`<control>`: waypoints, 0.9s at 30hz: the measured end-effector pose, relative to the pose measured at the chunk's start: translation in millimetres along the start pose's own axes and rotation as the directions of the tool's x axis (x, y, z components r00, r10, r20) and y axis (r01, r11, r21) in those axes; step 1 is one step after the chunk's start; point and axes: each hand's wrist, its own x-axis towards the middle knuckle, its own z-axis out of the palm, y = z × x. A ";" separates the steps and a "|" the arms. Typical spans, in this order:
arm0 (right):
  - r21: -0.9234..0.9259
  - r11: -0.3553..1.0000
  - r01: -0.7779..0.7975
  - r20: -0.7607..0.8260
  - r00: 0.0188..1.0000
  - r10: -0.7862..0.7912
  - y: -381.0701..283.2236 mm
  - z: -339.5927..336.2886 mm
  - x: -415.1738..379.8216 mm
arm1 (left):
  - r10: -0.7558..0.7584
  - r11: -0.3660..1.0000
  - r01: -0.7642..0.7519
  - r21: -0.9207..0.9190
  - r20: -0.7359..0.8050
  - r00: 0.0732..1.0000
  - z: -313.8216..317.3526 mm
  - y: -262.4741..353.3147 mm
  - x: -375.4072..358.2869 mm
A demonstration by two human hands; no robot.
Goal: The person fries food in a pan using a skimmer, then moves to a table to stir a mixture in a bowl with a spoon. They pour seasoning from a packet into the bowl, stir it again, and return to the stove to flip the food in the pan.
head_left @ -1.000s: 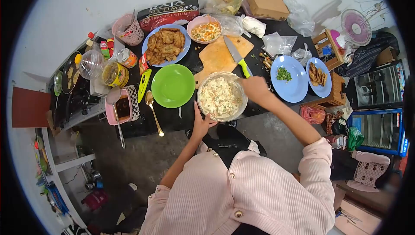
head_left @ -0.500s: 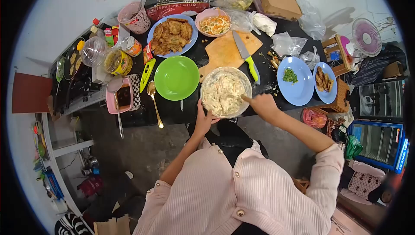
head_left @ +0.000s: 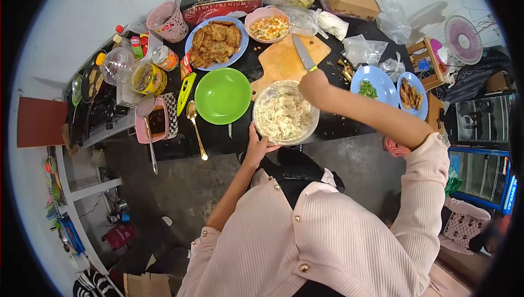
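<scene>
Pale, lumpy batter with green and orange bits fills a clear-rimmed bowl (head_left: 284, 116) at the table's front edge. My left hand (head_left: 257, 147) is closed around the bowl's lower left side, steadying it. Over the bowl's upper right rim, my right hand (head_left: 314, 87) is a fist around a stirring utensil, mostly hidden by the hand and the batter. Just behind lies a wooden cutting board (head_left: 284, 59) with a knife (head_left: 303, 52) on it; my right hand covers most of its green handle. A green plate (head_left: 222, 96) stands left of the bowl.
Fried fritters fill a blue plate (head_left: 215, 43); shredded vegetables are in a pink bowl (head_left: 267, 25). On the right are blue plates with chopped greens (head_left: 368, 89) and browned pieces (head_left: 410, 96). A gold spoon (head_left: 197, 130), a ladle (head_left: 150, 133) and an oil bottle (head_left: 116, 65) are left.
My right hand has moved up and slightly left, from the bowl's right side to its upper right rim. The batter's surface has shifted. My left hand stays on the bowl.
</scene>
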 end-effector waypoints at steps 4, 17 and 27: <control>0.259 0.957 0.129 0.375 0.900 -0.223 43.4 -5.1 12.6 | 0.012 0.997 -0.009 -0.073 0.036 0.999 0.7 2.6 -2.7; 0.406 -0.610 -0.681 0.345 0.732 -0.587 -46.6 94.1 -50.4 | -0.072 0.997 0.073 -0.011 0.056 0.996 -6.7 -6.2 2.7; -0.140 -0.857 -0.496 0.034 0.863 -0.505 -55.4 84.5 -59.3 | -0.040 0.999 0.039 0.023 0.007 0.999 -1.0 -3.9 -1.1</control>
